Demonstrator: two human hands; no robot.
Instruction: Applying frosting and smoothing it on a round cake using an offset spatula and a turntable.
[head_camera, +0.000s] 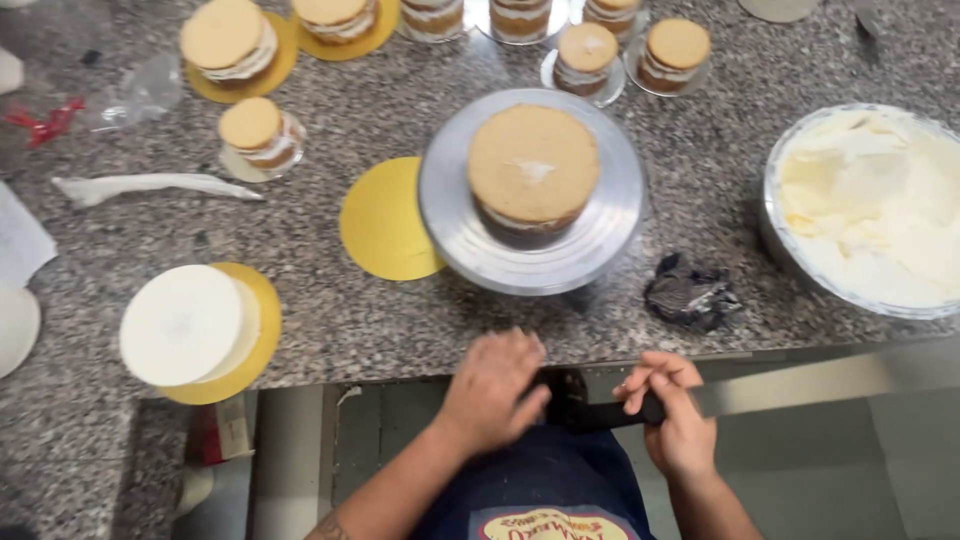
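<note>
Spatula (760, 392), long w/ dark handle and pale metal blade, is sitting at lower right of frame, just below the table (330, 330) edge, blade running out to the right. Right hand (672, 412) is gripping the handle, fingers clamped round it. Left hand (492, 385) is resting at lower centre, fingers together and curled over a dark object (563, 395) at the handle's end; can't tell whether that grip is actually closed on it. Both hands are hovering over a blue apron (540, 490) at bottom centre.

Centre frame: a naked layer cake (532, 172) is sitting on a silver turntable (470, 230), cream showing btwn layers. A bare gold board (380, 220) is lying just left of it, partly under the turntable's rim. Lower left: a white-frosted cake (182, 322) is standing on its own gold board. Right edge: a big metal bowl (775, 235) is holding white cream. A crumpled dark wrapper (690, 292) is lying btwn turntable and bowl, near the table edge. Across the top: several smaller layer cakes (585, 55) are lining up on boards. Upper left: a used piping bag (150, 186) is lying flat.
</note>
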